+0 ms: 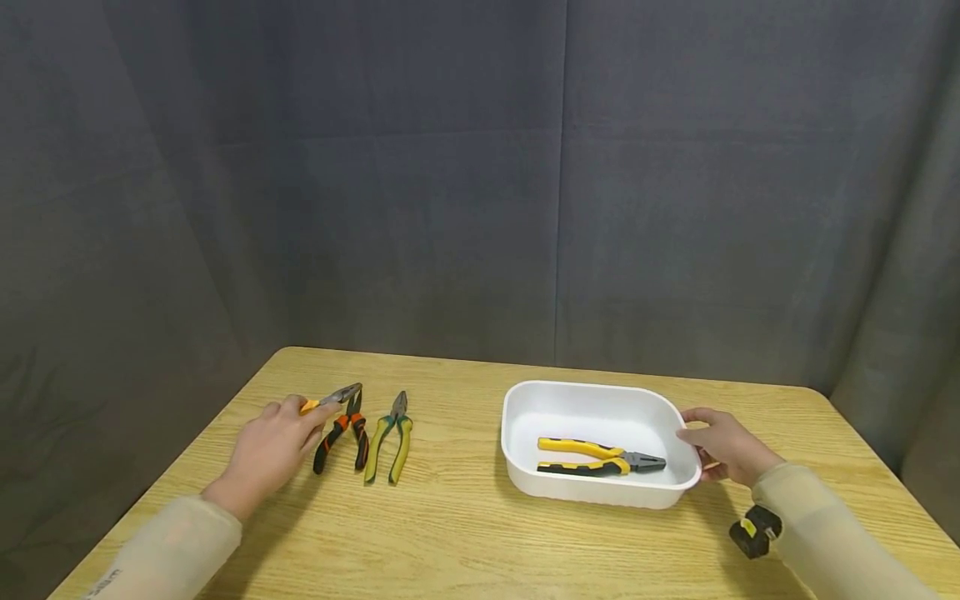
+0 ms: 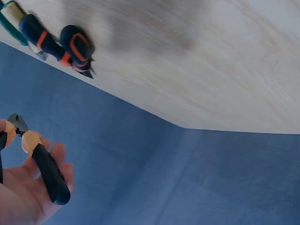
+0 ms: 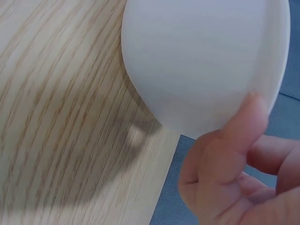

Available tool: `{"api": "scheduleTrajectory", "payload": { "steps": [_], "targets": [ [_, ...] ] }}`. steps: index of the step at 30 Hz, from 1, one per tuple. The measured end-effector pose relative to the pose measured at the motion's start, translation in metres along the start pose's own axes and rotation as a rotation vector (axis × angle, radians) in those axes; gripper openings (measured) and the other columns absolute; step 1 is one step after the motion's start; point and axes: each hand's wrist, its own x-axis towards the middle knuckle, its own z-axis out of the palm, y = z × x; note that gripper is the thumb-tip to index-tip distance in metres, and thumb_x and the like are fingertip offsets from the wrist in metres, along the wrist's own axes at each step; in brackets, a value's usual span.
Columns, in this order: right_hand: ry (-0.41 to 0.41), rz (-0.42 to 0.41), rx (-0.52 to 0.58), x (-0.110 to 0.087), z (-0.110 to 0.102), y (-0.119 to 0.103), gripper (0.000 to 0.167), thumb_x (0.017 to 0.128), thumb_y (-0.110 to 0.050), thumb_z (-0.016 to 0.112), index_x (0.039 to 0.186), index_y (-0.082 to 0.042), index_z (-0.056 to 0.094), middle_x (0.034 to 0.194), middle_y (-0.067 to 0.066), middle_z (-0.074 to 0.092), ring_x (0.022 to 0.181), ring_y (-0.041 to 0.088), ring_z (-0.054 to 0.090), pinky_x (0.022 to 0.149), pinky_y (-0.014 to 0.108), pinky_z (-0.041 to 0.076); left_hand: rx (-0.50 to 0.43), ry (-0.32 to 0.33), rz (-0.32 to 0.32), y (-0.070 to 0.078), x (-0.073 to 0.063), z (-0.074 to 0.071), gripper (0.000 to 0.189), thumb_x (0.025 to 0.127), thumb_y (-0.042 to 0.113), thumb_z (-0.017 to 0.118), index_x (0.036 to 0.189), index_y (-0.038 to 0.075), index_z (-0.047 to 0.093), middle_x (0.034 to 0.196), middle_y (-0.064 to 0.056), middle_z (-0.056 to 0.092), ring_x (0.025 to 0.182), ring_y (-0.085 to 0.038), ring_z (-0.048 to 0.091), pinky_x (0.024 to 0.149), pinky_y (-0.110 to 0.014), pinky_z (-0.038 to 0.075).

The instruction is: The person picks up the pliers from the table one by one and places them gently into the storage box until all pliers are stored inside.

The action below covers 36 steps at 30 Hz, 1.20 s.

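My left hand (image 1: 272,443) grips pliers (image 2: 48,174) with orange and black handles, lifted off the table with their jaws pointing away from me. Just right of that hand lie black-and-red pliers (image 1: 362,446), handles spread toward me. Beside those are pliers with yellow-green handles (image 1: 401,407). A white tray (image 1: 592,492) stands to the right, and inside it rest yellow-and-black pliers (image 1: 627,463). With thumb and fingers, my right hand (image 1: 726,446) pinches the tray's right wall; the right wrist view shows the thumb against that wall.
All of this is on a light wood-grain table (image 1: 450,533) with rounded far corners. A dark grey curtain (image 1: 450,208) hangs behind the far edge. A small black device (image 1: 756,532) is attached at the right sleeve.
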Motion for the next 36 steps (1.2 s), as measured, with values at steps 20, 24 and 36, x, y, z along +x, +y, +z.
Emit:
{"api": "scheduleTrajectory", "payload": {
  "steps": [20,24,36],
  "targets": [
    [-0.025,-0.013,0.021,0.000,-0.001,-0.003,0.048,0.101,-0.009,0.048,0.139,0.011,0.028,0.086,0.013,0.051,0.066,0.019,0.053,0.058,0.029,0.051,0.001,0.089,0.204,0.035,0.008,-0.005,0.034,0.087,0.013,0.071,0.119,0.021,0.068,0.098,-0.020,0.058,0.067,-0.028,0.054,0.047,-0.035,0.045],
    [-0.029,-0.010,0.024,-0.001,0.000,-0.001,0.047,0.101,-0.008,0.048,0.139,0.012,0.029,0.085,0.012,0.051,0.066,0.019,0.053,0.058,0.030,0.051,0.019,0.101,0.248,0.042,0.011,-0.005,0.035,0.085,0.012,0.073,0.118,0.023,0.068,0.096,-0.020,0.058,0.065,-0.026,0.052,0.043,-0.031,0.042],
    [-0.007,-0.006,0.020,-0.002,-0.004,0.002,0.047,0.100,-0.008,0.048,0.139,0.011,0.029,0.084,0.012,0.051,0.066,0.019,0.053,0.058,0.030,0.052,-0.005,0.152,0.372,0.069,0.037,-0.005,0.034,0.085,0.012,0.073,0.117,0.023,0.069,0.097,-0.014,0.059,0.067,-0.024,0.055,0.048,-0.028,0.045]
  ]
}}
